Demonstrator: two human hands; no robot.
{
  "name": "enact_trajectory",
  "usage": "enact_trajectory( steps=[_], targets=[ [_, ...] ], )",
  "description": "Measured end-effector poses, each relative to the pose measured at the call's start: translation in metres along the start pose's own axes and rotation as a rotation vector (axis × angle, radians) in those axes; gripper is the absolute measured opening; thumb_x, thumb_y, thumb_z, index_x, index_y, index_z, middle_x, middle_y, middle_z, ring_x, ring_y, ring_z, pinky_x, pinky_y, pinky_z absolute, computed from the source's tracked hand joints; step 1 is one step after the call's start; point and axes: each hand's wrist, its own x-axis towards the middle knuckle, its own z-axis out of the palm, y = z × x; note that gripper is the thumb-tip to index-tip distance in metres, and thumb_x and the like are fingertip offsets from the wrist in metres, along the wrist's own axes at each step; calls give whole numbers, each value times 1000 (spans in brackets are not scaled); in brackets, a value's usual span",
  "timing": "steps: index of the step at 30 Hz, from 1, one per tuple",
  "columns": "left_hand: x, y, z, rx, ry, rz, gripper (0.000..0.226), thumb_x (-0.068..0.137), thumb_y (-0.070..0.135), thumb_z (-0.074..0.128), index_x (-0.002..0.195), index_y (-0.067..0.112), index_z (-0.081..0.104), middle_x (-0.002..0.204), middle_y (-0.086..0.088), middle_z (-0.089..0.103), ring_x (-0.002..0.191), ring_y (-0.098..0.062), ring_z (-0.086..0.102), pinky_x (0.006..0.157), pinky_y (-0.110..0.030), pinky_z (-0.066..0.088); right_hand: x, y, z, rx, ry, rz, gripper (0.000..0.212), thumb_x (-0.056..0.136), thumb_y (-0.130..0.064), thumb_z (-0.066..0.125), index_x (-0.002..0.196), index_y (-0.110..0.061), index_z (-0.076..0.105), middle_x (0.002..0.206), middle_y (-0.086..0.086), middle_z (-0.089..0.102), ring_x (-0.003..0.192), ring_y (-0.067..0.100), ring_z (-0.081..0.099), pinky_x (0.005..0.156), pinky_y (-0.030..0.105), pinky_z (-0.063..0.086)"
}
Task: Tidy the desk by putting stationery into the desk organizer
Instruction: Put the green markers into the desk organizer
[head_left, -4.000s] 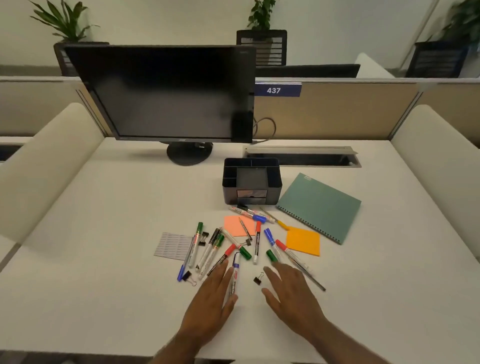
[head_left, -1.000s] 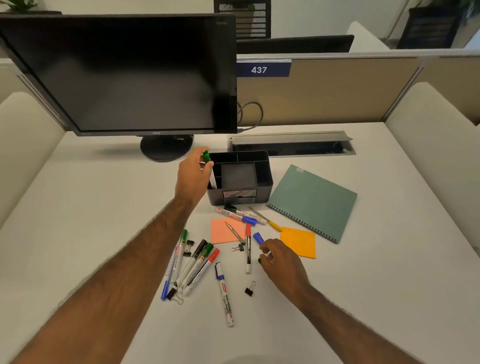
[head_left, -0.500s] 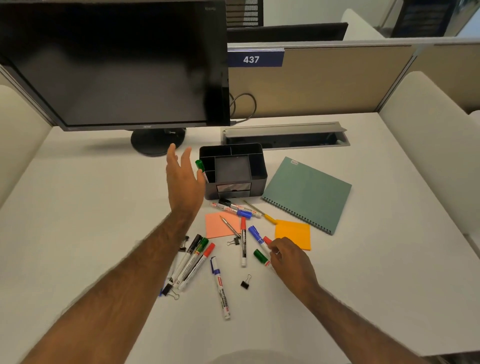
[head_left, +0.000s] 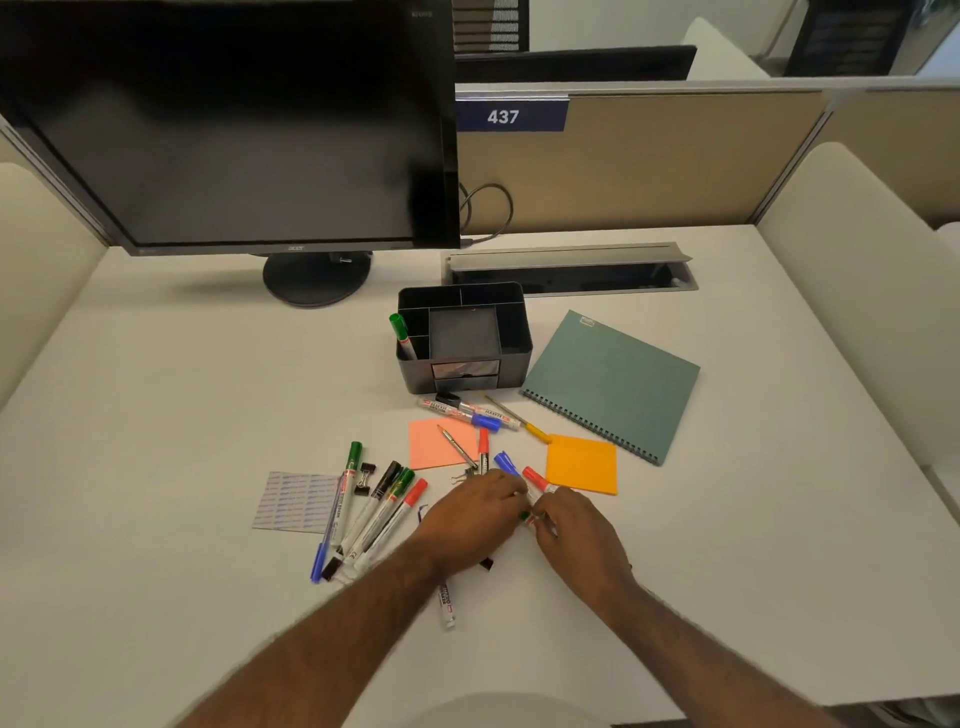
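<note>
The black desk organizer (head_left: 519, 338) stands mid-desk with one green-capped marker (head_left: 401, 333) upright in its left slot. In front of it lie two markers (head_left: 467, 411), a yellow-tipped pen (head_left: 522, 422), a pink sticky pad (head_left: 434, 446) and an orange sticky pad (head_left: 582, 464). My left hand (head_left: 475, 517) rests fingers-down on the middle pile, touching a blue-capped marker (head_left: 505, 462). My right hand (head_left: 576, 535) is curled on a green marker (head_left: 524, 516), whose cap peeks out between the hands; a red-capped marker (head_left: 535, 479) runs under its fingertips. Several markers (head_left: 382, 506) lie fanned out at left.
A green spiral notebook (head_left: 613, 379) lies right of the organizer. The monitor (head_left: 234, 130) stands at the back left, with a cable slot (head_left: 566, 270) behind the organizer. A label sheet (head_left: 291, 501), a binder clip (head_left: 365, 478) and a white marker (head_left: 447, 605) lie near my left arm.
My left hand dropped a green marker into the organizer's left slot, then drew back to the pile beside my right hand. My right hand stayed on the middle markers.
</note>
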Motion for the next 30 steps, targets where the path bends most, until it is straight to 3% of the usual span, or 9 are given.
enact_trajectory(
  steps=[4,7,10,13,16,20,23,27,30],
  targets=[
    [0,-8,-4,40,54,-20,34,94,21,63,128,18,62,131,-4,60,120,-19,53,103,-34,46,0,-2,-4,-36,-2,-1,38,98,-42,53,129,-21,59,129,0,61,111,14,59,89,22,50],
    [-4,-10,-9,11,103,-76,34,99,22,56,133,19,58,136,-3,57,127,-18,49,108,-32,39,-2,-5,-6,-114,-7,-30,40,98,-45,51,130,-22,58,128,-1,61,109,12,58,88,23,49],
    [-15,-16,-10,-47,150,-199,35,100,23,53,134,22,57,141,0,54,130,-15,46,111,-30,34,-4,-9,-4,-199,-32,-58,40,98,-45,50,130,-23,57,127,-1,59,107,13,56,87,26,49],
    [-30,-27,-8,-153,222,-350,32,100,25,50,131,24,58,136,4,56,125,-11,47,107,-28,40,-5,-13,-2,-242,-34,-53,34,99,-38,50,127,-21,58,123,1,61,103,14,57,82,28,50],
    [-43,-38,-8,-336,353,-525,27,102,29,46,126,25,58,129,5,58,117,-8,51,100,-26,44,-5,-17,1,-250,-44,-31,30,99,-33,50,124,-20,59,122,2,62,102,15,58,82,29,51],
    [-40,-46,-15,-740,546,-771,25,101,34,49,119,25,64,121,8,64,111,-8,60,94,-37,55,2,-26,-1,-152,-6,0,31,98,-31,51,126,-20,57,125,-2,60,106,13,57,86,26,50],
    [-25,-45,-33,-1029,510,-913,28,99,39,54,112,20,68,111,1,71,99,-13,68,88,-37,58,14,-45,-12,-90,54,-35,33,98,-31,51,129,-19,55,123,-1,60,105,11,56,80,23,46],
    [-7,-42,-58,-1226,387,-787,26,96,33,61,108,12,72,98,-5,76,90,-22,73,83,-37,61,37,-82,-31,-49,121,-84,29,98,-32,54,123,-19,59,117,1,62,98,14,59,76,25,48],
    [5,-45,-74,-1304,443,-747,22,93,25,67,109,10,72,94,-7,76,84,-24,74,78,-37,62,53,-102,-45,-14,198,-131,28,97,-29,56,122,-18,61,114,2,63,98,16,60,79,28,50]
  ],
)
